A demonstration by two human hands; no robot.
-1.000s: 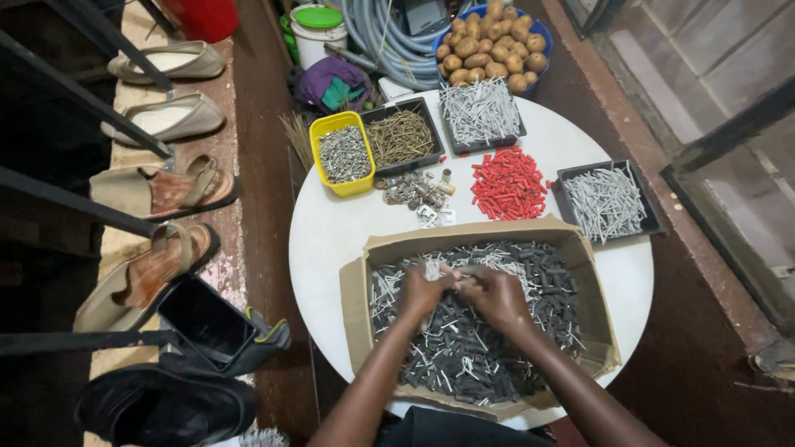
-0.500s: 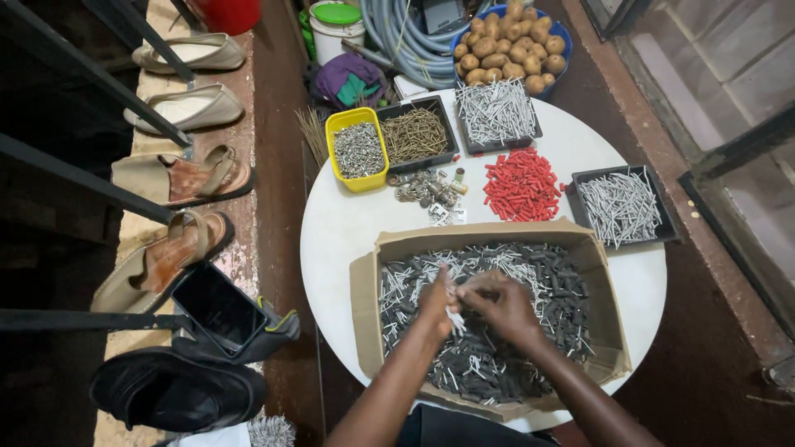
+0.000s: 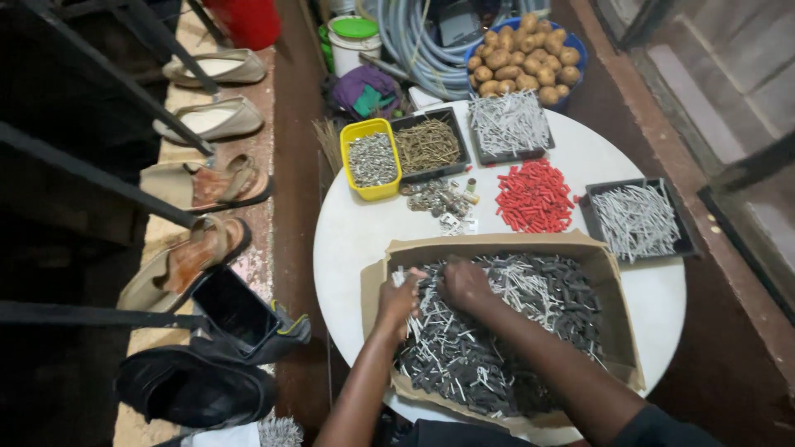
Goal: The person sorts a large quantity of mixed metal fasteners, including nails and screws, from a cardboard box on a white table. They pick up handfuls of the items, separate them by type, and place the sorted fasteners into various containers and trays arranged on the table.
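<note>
In the cardboard box [image 3: 617, 327] on the round white table [image 3: 356, 240], both hands work the heap of mixed dark and silver screws [image 3: 497, 339]. The left hand [image 3: 400, 300] curls with its grip pinched on a few silver pieces at the box's left edge; the right hand [image 3: 464, 283], just beside it, presses fingers together into the heap, though what it clamps cannot be told. Beyond the box lie sorted groups, likely kept apart by kind: red wall plugs [image 3: 534, 197], a yellow tray [image 3: 370, 159], black trays [image 3: 636, 219].
</note>
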